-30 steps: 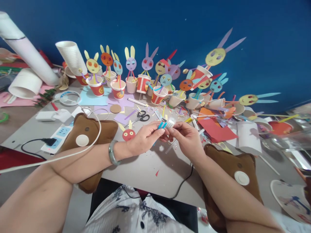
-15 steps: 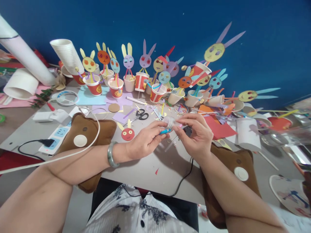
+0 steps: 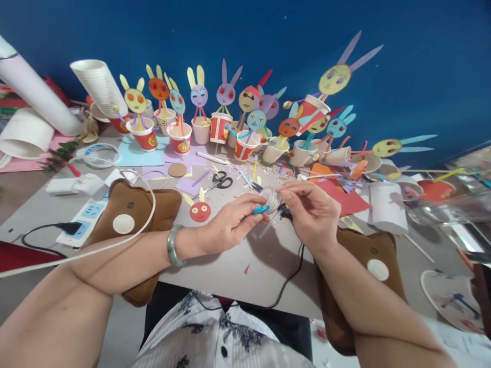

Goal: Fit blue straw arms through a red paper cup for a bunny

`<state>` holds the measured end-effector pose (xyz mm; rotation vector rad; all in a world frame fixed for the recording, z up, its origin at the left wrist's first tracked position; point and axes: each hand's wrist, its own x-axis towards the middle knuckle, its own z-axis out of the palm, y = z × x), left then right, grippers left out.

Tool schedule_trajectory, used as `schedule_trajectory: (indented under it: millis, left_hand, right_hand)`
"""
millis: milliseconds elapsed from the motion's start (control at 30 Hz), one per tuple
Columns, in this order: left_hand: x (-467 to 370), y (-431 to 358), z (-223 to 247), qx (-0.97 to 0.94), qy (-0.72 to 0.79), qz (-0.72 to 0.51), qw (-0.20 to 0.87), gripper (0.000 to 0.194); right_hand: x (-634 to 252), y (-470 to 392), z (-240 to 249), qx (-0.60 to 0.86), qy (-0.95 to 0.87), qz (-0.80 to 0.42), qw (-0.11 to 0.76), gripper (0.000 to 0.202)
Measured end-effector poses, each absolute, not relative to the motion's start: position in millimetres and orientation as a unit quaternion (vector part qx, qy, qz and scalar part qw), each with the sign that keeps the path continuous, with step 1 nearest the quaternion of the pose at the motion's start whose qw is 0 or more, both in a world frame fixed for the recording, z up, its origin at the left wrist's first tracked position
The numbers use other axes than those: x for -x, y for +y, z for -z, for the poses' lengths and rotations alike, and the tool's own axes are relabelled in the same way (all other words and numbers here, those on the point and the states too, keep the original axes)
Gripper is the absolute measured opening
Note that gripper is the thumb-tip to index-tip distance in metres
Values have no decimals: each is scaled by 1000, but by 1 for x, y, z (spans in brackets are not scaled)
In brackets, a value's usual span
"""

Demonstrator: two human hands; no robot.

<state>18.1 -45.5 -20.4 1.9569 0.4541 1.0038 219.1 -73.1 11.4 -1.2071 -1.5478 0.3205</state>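
Blue strip [image 3: 261,209] pinched in left hand [image 3: 226,229] fingers, mid-bench, w/ a small clear tape roll [image 3: 271,199] touching it. Right hand [image 3: 312,214] fingers pinch the roll's far side. Scissors [image 3: 220,182] just beyond; red bunny face [image 3: 200,210] left of hands.

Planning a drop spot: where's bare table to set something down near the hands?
Bare grey table lies in front of the left hand and right hand, between the two brown cushions, with only paper specks and a black cable. Crowded: the bunny cups at the back, scissors and paper scraps beyond the hands.
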Motion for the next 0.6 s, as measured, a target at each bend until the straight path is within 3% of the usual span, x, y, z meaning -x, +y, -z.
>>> schedule_trajectory:
  millis: [600]
  left_hand:
    - [-18,-49,14,-763,187,-390,480,33]
  right_hand:
    - [-230,-60,-13,514,-438,-472,567,35]
